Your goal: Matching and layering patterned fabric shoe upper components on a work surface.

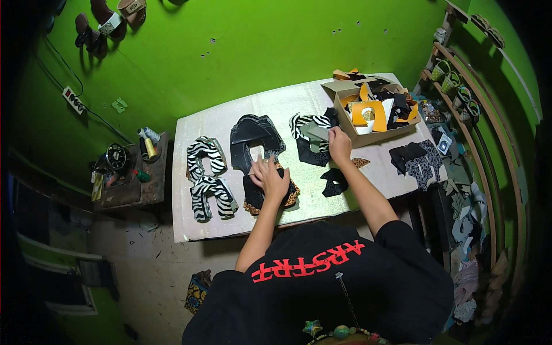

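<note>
My left hand [269, 179] rests with its fingers spread on a pile of black and leopard-print cut pieces [253, 198]. Just beyond it lies a stack of black curved shoe-upper pieces [250, 129]. My right hand [340, 145] is closed at the edge of a flat grey-green piece [315, 132], which lies over zebra-print pieces [299, 122] and black pieces [310, 154]. Its fingertips are partly hidden. Two stacks of zebra-print cut pieces [208, 156] sit to the left. Below my right hand are small black pieces [333, 183].
A cardboard box [374, 138] of orange, white and black scraps stands at the table's [207, 118] far right. Grey patterned pieces [425, 164] lie near the right edge. A sewing machine [117, 158] is on the left; a shoe rack [483, 144] is on the right.
</note>
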`<action>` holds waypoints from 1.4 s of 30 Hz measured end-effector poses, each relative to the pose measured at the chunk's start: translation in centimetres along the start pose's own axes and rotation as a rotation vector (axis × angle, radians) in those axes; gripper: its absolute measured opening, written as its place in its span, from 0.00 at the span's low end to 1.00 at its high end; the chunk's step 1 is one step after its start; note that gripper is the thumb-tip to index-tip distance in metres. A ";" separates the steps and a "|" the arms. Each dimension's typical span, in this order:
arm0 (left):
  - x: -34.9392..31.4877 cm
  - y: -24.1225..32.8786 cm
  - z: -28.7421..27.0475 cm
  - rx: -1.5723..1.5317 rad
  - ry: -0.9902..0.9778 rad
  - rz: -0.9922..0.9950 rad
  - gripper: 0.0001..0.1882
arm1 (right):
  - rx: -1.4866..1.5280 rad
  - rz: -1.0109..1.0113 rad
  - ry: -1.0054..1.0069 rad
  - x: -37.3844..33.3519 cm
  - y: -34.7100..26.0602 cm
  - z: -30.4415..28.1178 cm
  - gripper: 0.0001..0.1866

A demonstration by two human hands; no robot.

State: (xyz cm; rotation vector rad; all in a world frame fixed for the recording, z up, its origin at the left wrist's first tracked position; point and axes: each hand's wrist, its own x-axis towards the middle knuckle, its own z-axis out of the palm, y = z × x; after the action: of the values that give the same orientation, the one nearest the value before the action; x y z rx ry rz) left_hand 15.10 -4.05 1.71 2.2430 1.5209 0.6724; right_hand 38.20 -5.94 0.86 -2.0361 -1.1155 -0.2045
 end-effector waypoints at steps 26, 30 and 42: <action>2.8 -6.6 -4.1 -0.882 -0.314 -0.067 0.15 | 0.624 -0.090 -0.631 -5.0 -10.8 0.3 0.10; 2.5 -9.3 -4.6 -0.673 -0.297 -0.246 0.13 | 0.632 -0.042 -0.609 -6.2 -11.0 2.3 0.08; 0.9 -9.9 -3.0 -0.265 -0.039 -0.318 0.17 | 0.493 -0.096 -0.579 -8.3 -10.4 4.7 0.10</action>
State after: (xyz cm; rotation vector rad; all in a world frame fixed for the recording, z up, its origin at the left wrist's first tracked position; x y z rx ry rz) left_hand 6.15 0.47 -0.84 1.7623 1.6150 0.6828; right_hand 24.26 -4.82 -0.41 -1.6258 -1.4376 0.5970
